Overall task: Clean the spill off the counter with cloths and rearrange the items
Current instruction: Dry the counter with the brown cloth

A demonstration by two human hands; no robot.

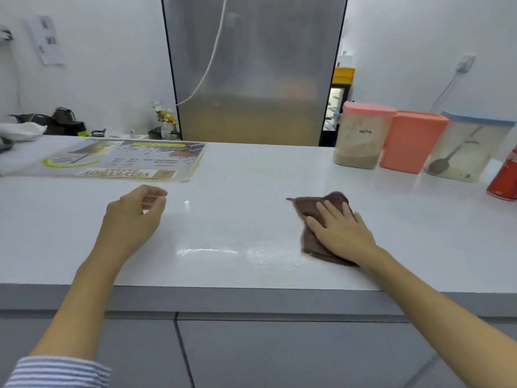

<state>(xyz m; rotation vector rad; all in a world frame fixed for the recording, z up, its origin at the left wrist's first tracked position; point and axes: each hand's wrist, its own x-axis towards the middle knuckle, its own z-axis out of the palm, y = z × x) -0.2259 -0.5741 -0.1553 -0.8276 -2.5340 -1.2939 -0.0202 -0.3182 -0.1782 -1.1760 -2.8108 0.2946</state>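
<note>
Centrally, a brown cloth (316, 219) is pressed flat onto the white counter (251, 175) by the right hand (342, 233), fingers extended. A wet smear (268, 254) is seen just left of the cloth. The left hand (134, 214) is held loosely curled above the counter, gripping nothing. Three lidded containers (361, 135) and a red can (503, 180) are ranged at far right; a printed menu (117, 161) is laid at far left.
</note>
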